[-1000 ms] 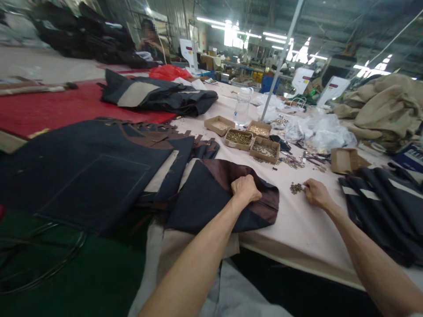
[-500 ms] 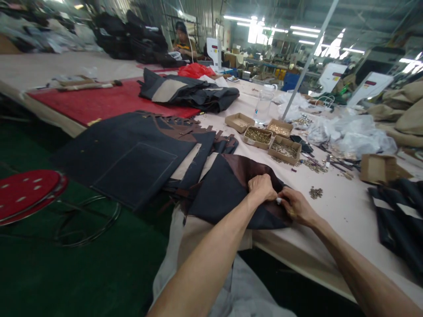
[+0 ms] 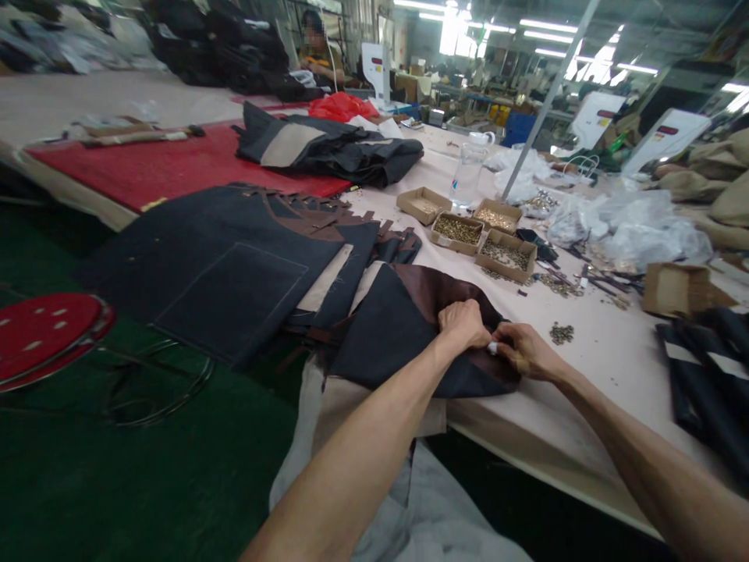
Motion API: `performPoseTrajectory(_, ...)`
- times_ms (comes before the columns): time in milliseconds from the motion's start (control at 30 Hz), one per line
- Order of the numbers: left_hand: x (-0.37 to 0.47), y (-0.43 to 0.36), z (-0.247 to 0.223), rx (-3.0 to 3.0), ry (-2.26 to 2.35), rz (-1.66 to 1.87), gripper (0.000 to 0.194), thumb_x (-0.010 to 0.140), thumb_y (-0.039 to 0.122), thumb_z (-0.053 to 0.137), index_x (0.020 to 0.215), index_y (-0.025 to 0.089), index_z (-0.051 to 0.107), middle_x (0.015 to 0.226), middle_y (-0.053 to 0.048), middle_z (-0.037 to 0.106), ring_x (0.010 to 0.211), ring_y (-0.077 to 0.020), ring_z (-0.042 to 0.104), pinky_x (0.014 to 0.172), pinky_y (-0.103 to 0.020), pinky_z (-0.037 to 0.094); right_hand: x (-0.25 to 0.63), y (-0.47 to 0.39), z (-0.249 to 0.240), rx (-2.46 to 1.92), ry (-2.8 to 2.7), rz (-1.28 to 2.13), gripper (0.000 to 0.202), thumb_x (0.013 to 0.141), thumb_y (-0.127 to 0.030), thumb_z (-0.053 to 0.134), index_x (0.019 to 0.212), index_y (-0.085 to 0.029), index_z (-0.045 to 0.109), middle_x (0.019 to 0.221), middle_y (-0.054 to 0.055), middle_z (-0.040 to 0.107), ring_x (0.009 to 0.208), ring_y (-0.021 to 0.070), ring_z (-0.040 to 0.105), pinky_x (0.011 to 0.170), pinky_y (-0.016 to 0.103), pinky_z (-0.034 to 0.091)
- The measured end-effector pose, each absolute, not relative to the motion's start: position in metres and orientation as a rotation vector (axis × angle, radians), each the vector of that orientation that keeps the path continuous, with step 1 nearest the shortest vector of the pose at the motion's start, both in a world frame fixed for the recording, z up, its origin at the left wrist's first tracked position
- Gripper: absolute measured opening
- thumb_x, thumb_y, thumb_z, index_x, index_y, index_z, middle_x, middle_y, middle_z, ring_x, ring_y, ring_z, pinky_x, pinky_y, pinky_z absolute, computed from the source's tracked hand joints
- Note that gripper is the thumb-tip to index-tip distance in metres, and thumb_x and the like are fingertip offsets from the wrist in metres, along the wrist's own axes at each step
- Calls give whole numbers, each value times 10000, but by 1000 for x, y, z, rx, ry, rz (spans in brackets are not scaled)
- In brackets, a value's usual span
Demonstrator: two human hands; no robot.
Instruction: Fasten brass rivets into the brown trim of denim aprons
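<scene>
A dark fabric piece (image 3: 389,332) with a brown side lies folded at the table's front edge. My left hand (image 3: 464,324) is closed on its brown part, fingertips turned down and partly hidden. Close beside it, my right hand (image 3: 527,350) is closed in a pinch at the same edge of the cloth. Something small and white (image 3: 493,347) shows at the right fingertips; I cannot make out whether it is a wrapped finger or a separate item. To the left, a stack of dark fabric panels (image 3: 234,273) with brown straps overhangs the edge.
Cardboard boxes of small metal parts (image 3: 457,231) stand beyond my hands, near a clear bottle (image 3: 468,173). Loose metal pieces (image 3: 562,334) lie right of my hands. Dark folded bundles (image 3: 696,375) lie far right. A red stool (image 3: 50,336) stands left. A person (image 3: 316,51) sits at the back.
The camera view has shifted slightly. Both hands stay together at the brown edge of the cloth, with only a small shift of the fingers.
</scene>
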State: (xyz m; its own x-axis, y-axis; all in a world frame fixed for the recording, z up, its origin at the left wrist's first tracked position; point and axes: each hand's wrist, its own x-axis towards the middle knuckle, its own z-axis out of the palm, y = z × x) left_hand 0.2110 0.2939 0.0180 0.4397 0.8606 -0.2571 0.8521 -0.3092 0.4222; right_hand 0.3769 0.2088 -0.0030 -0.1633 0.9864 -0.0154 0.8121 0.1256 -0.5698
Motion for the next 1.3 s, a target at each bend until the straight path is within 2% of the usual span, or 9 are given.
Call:
performPoseTrajectory(167, 212, 298, 13, 2264, 1398, 92, 475, 570, 356, 758, 1000, 157, 730, 1026, -165, 752, 1012, -319, 720, 843, -405, 624, 381, 226, 6, -1903, -1907, 1002, 140, 711, -216, 602, 781, -145, 701, 606, -7, 617, 535, 119, 495, 474, 227, 333)
performPoseTrajectory(333, 210, 301, 15, 2258, 1387, 73, 500, 550, 380, 785, 995, 158, 736, 1034, -171, 752, 1025, -319, 718, 857, -385, 622, 384, 242, 12, -1895, -1840, 1203, 125, 631, -195, 634, 712, -127, 702, 581, -1, 626, 515, 105, 508, 455, 202, 349)
performPoseTrajectory(500, 205, 305, 21, 2244, 1352, 51, 462, 555, 312, 778, 998, 189, 742, 1042, -149, 758, 1030, -314, 720, 868, -378, 619, 379, 258, 19, -1976, -1740, 1368, 127, 576, -177, 645, 671, -121, 709, 515, 10, 620, 468, 125, 559, 420, 194, 370)
performPoseTrajectory(767, 199, 309, 28, 2216, 1333, 35, 457, 555, 247, 775, 1009, 204, 739, 1099, -147, 748, 1070, -298, 708, 895, -344, 596, 378, 263, 21, -1932, -1662, 1504, 125, 543, -161, 610, 652, -143, 667, 490, -6, 608, 439, 128, 575, 393, 176, 384)
performPoseTrajectory(1033, 195, 309, 27, 2228, 1313, 38, 434, 576, 229, 769, 1008, 209, 728, 1056, -126, 754, 1042, -288, 712, 897, -345, 591, 389, 265, 19, -1855, -1661, 1642, 185, 606, -187, 689, 777, -125, 721, 645, 40, 704, 536, 155, 645, 487, 212, 508)
performPoseTrajectory(1300, 197, 313, 21, 2247, 1277, 49, 377, 602, 276, 743, 970, 195, 729, 1013, -133, 753, 996, -302, 720, 858, -368, 603, 381, 275, 10, -2101, -1652, 1559, 119, 575, -184, 743, 641, -157, 648, 483, 16, 633, 427, 165, 612, 389, 206, 451)
